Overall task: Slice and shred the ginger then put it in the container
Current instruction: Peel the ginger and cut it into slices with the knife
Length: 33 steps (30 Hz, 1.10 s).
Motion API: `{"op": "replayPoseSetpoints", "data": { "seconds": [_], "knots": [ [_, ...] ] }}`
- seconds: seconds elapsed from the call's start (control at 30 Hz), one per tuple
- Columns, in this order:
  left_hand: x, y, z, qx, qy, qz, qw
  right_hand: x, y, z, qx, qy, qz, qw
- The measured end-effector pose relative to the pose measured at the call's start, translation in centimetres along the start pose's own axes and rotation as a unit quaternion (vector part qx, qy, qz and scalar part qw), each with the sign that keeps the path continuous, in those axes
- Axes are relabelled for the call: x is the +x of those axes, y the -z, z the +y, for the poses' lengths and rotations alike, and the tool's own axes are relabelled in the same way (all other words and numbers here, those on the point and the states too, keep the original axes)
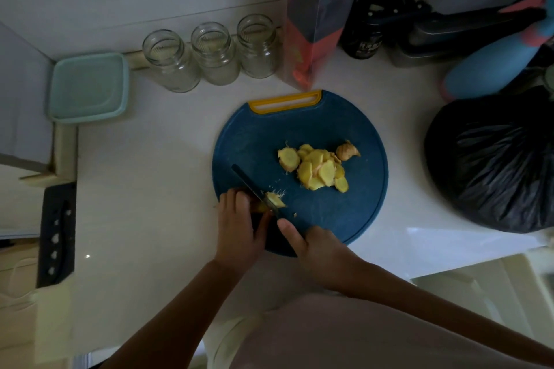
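ginger piece half under left hand, right hand hiding knife handle

Yellow ginger slices heaped, unpeeled knob beside; 1 ginger piece lies apart.

Dim, bluish light all over, colours muted; the pale worktop reads grey, brighter at the right; the black bag catches faint streaks of sheen; wide-angle bend curves the edges; top right corner smears with blur; ginger slices fairly sharp.
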<state>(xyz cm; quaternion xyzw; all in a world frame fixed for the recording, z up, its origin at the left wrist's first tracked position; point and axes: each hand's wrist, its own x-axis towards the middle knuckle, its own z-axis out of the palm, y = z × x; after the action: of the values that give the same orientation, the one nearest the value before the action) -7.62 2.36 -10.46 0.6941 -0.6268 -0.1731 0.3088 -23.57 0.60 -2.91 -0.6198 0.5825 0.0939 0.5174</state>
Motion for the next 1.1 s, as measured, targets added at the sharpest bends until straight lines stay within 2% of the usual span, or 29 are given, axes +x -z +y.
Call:
{"op": "replayPoseSetpoints", "data": {
  "seconds": [0.3, 0.43, 0.5, 0.63, 0.73, 0.8, 0.93, 1.03, 1.1],
  "knots": [
    [0.1, -0.1, 0.1, -0.015, -0.018, 0.01, 1.0, 0.7, 0.8, -1.5, -0.024, -0.024, -0.063, 0.997],
    [0.3, -0.4, 0.2, -0.006, -0.028, 0.013, 1.0, 2.2, 1.4, -3.6, 0.021, -0.046, -0.056, 0.997],
    [0.2, -0.4, 0.0, -0.002, -0.037, 0.015, 0.999, 3.3, 0.9, -4.1, 0.071, -0.075, -0.018, 0.995],
    [0.2, -0.3, -0.3, -0.006, -0.027, 0.001, 1.0, 3.6, 0.3, -3.6, -0.036, -0.03, -0.018, 0.999],
    [0.3, -0.1, -0.1, -0.013, -0.008, -0.003, 1.0, 2.9, 0.7, -3.9, -0.019, -0.018, 0.003, 1.0],
    [0.2, 0.1, 0.0, -0.02, -0.004, -0.001, 1.0, 2.2, 0.6, -3.1, -0.044, 0.019, 0.017, 0.999],
    [0.1, 0.2, 0.0, -0.023, -0.006, 0.004, 1.0, 0.2, 0.7, -0.8, -0.067, -0.007, 0.025, 0.997],
    [-0.2, 0.0, 0.2, -0.023, 0.009, 0.004, 1.0, -0.3, 0.8, -0.2, -0.179, -0.002, -0.009, 0.984],
    [-0.2, 0.0, 0.4, -0.022, 0.008, 0.007, 1.0, -0.3, 0.6, -0.4, -0.181, -0.001, -0.005, 0.983]
  ]
}}
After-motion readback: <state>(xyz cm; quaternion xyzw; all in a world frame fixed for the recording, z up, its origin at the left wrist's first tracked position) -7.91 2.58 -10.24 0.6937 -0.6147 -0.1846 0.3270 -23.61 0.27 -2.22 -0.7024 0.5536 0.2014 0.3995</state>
